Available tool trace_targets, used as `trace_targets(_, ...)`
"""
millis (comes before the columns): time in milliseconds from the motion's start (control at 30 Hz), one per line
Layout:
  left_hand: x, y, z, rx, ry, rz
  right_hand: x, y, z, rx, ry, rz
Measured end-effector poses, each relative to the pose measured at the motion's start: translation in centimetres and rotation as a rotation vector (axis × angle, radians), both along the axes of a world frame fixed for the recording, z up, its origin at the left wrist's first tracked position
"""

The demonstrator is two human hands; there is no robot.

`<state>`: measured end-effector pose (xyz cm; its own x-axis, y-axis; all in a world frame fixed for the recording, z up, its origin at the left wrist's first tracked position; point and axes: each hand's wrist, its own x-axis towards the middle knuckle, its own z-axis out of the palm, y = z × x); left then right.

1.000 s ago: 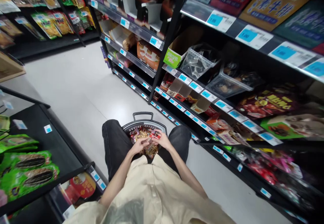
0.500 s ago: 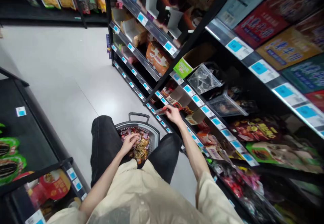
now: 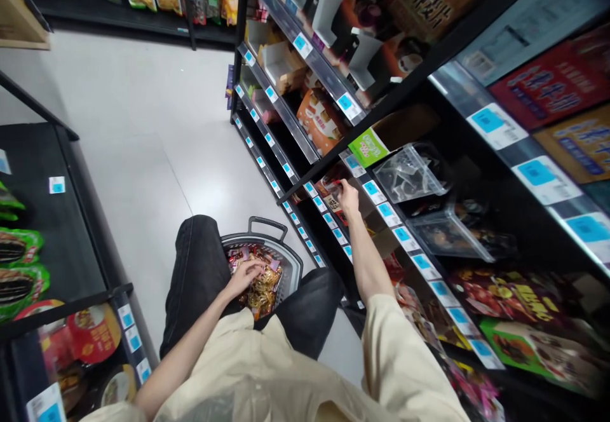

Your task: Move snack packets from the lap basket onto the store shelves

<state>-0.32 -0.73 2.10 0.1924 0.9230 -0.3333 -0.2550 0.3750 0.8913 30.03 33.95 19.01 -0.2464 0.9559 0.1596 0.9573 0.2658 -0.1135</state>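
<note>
- One tall shelving unit [image 3: 324,72] runs along the person's right, stocked with boxes and bags; a lower dark shelf [image 3: 71,231] stands on the left, pale floor [image 3: 143,110] between them.
- The person sits low in dark trousers [image 3: 195,269], knees apart around a grey basket [image 3: 292,263], its handle up on the far side.
- Wrapped sweets [image 3: 267,288], many of them gold, are heaped inside that basket.
- Up on the shelf, a clear plastic tub [image 3: 410,174] sits just beside a green-fronted box [image 3: 368,149].
- The right hand [image 3: 349,198] reaches over the shelf edge to small open cartons [image 3: 333,204] below that box, its fingers drawn into a narrow pinch.
- The left hand [image 3: 244,277] lies palm down over the heap, fingers loosely bent; I can't tell whether it grips anything.
- A small red packet [image 3: 337,183] shows at the right fingertips, held over the cartons.
</note>
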Motion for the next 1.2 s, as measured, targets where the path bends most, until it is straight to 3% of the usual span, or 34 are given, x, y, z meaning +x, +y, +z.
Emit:
trace_targets(133,0.0,0.0,0.1,-0.019,0.006,-0.019,0.0,1.9,-0.7,0.081,0.158,-0.127)
trace_targets(433,0.0,0.2,0.9,-0.015,0.033,-0.062,-0.1,4.3,-1.0,0.014,0.269,-0.192)
trace_targets(600,0.1,0.3,1.3,-0.029,0.036,-0.068,-0.4,4.1,-1.3,0.044,0.232,-0.187)
trace_targets(867,0.0,0.4,1.6,-0.016,0.09,-0.099,-1.9,3.2,-3.5,-0.099,0.143,-0.25)
trace_targets(1067,0.0,0.3,1.7,-0.001,0.135,-0.107,-2.2,3.9,-4.2,-0.177,0.146,-0.316)
trace_targets(1200,0.1,0.3,1.3,-0.001,0.094,-0.084,-1.0,3.0,-4.7,-0.08,0.214,-0.268)
